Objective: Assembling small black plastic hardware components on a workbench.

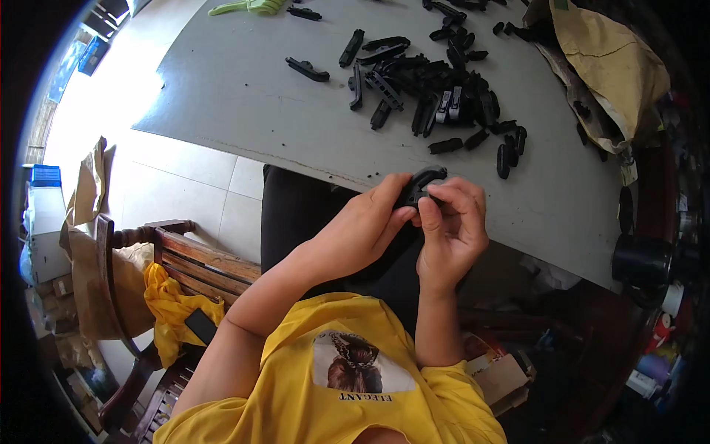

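Observation:
A black curved plastic part (pixel 429 176) is held up at the near edge of the grey table. My left hand (pixel 362 226) grips it from the left, with the thumb and fingers closed around its lower end. From the right, my right hand (pixel 457 229) pinches the same part with thumb and forefinger; the other fingers are curled. Whether a smaller piece sits between those fingertips I cannot tell. Just beyond my hands lies a loose heap of similar black plastic parts (pixel 414 74), some long and ridged, others short. A single long black part (pixel 307 69) rests apart, left of the heap.
On the grey table (pixel 237 103), a light green plastic tool (pixel 248 7) lies at the far edge. An open brown paper sack (pixel 614 66) stands at the right. A wooden bench (pixel 200 255) with a yellow cloth (pixel 174 307) and a phone (pixel 201 326) is at my left.

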A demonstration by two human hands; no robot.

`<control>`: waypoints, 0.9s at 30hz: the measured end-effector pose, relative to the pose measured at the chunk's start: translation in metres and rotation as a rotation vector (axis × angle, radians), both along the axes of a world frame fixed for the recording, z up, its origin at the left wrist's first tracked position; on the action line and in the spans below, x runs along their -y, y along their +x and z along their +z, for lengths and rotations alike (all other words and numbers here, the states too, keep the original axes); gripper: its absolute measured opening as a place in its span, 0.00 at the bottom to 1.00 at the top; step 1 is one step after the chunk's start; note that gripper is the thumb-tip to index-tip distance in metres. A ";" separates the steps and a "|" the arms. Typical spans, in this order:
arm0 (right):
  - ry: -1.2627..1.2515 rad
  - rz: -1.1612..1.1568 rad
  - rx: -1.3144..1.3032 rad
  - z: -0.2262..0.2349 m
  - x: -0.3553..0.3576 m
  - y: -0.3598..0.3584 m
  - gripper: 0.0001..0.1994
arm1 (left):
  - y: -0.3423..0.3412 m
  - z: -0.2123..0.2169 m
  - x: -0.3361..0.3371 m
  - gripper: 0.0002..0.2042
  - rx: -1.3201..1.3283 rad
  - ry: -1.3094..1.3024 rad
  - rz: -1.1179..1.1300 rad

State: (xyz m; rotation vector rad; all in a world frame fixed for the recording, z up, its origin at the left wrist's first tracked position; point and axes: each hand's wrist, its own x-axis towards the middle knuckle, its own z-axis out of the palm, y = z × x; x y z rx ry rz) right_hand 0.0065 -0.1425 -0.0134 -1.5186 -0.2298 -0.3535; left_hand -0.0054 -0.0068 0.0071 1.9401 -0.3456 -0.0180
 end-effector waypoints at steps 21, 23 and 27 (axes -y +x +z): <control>0.510 0.394 -0.203 -0.010 0.000 -0.002 0.16 | -0.008 -0.014 -0.001 0.19 0.099 -0.120 -0.055; 0.505 0.385 -0.219 -0.010 0.004 0.003 0.14 | 0.001 -0.013 -0.015 0.17 0.112 0.051 -0.098; -0.010 0.026 -0.326 0.009 0.023 0.041 0.10 | 0.065 -0.021 -0.049 0.19 0.585 0.573 0.288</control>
